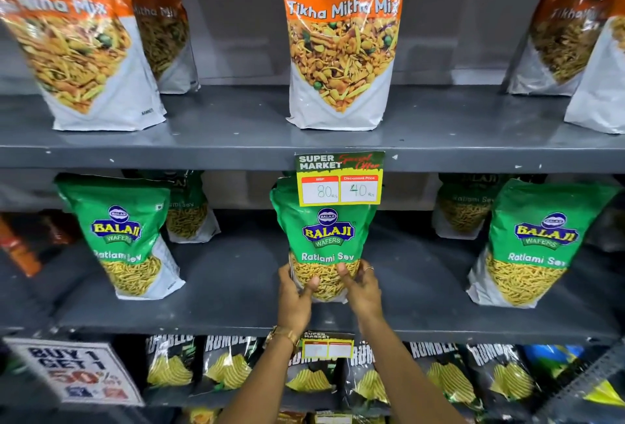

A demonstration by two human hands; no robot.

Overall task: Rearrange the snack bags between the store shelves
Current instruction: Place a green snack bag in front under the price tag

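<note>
A green Ratlami Sev bag [326,237] stands upright in the middle of the middle shelf [236,288]. Both hands grip its lower part: my left hand [296,295] on the left side with the thumb across the front, my right hand [362,288] on the right side, a ring on one finger. Its top is partly hidden behind a yellow price tag [340,180]. Straight above, an orange Tikha Mitha Mix bag [341,45] stands on the upper shelf [220,139].
More green sev bags stand at the left [125,237] and right [537,244] of the middle shelf, others behind them. Orange mix bags flank the upper shelf [77,45]. Black chip bags [230,366] fill the lower shelf, beside a promotion sign [77,373].
</note>
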